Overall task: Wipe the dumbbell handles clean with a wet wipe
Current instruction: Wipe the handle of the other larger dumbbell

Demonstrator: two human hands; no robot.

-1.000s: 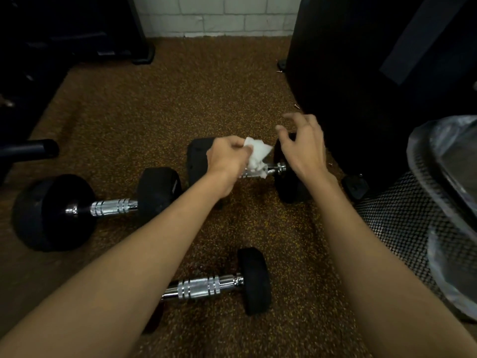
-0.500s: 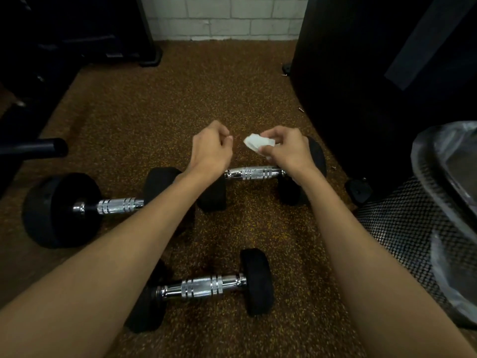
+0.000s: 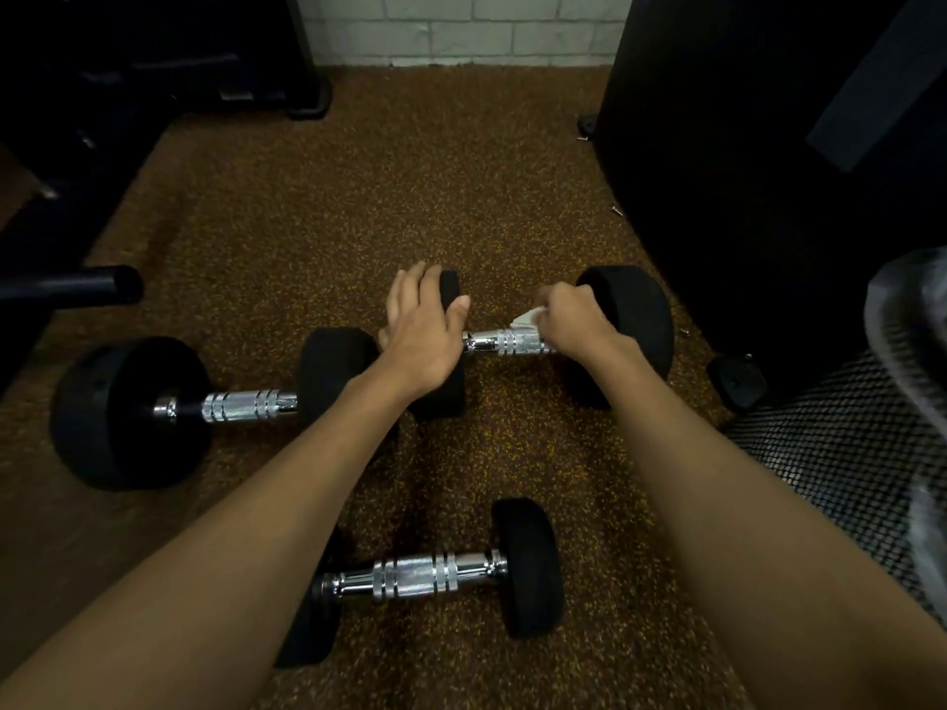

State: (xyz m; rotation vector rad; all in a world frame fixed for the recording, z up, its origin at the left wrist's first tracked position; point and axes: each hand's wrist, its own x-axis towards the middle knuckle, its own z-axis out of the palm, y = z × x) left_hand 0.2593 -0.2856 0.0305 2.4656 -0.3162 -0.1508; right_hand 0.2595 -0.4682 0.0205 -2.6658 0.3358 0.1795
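Three black dumbbells with chrome handles lie on the speckled brown floor. The far dumbbell (image 3: 635,320) has its handle (image 3: 499,343) between my hands. My right hand (image 3: 571,322) is closed on a white wet wipe (image 3: 528,317) and presses it on the right end of that handle. My left hand (image 3: 423,327) lies flat, fingers spread, on the dumbbell's left weight (image 3: 450,289). A bigger dumbbell (image 3: 133,412) lies at the left. The near dumbbell (image 3: 528,566) sits between my forearms.
A large black machine (image 3: 768,171) stands at the right, close behind the far dumbbell. A mesh bin with a plastic liner (image 3: 861,453) is at the right edge. Dark equipment and a black bar (image 3: 77,284) line the left. A white brick wall (image 3: 461,28) closes the back.
The wipe passed from my left hand to my right. My right hand then came down onto the handle with it, and my left hand opened and settled on the left weight.
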